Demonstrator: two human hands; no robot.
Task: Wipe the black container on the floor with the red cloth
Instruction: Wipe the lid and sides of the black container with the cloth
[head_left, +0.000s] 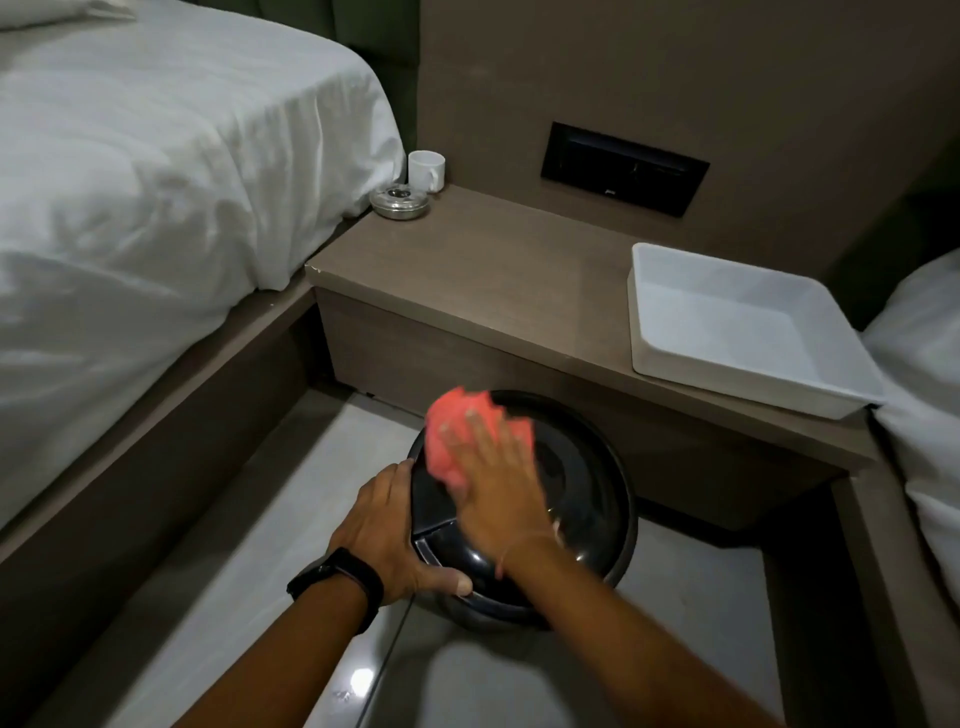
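The left hand (395, 535) grips the black container (587, 493) by its rim, on the floor (234, 597). The right hand (493, 478) presses the red cloth (457, 426) onto the lid, fingers straight and spread. Just beyond the fingers is the bench (467, 260), which holds a white tray (727, 322) to their right and a mug (427, 169) to their far left.

A white mug (427, 169) and steel ashtray (400, 201) share the nightstand (493, 270) with a white tray (737, 332).

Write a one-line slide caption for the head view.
Right hand presses the red cloth onto the black container on the floor; left hand grips its side.
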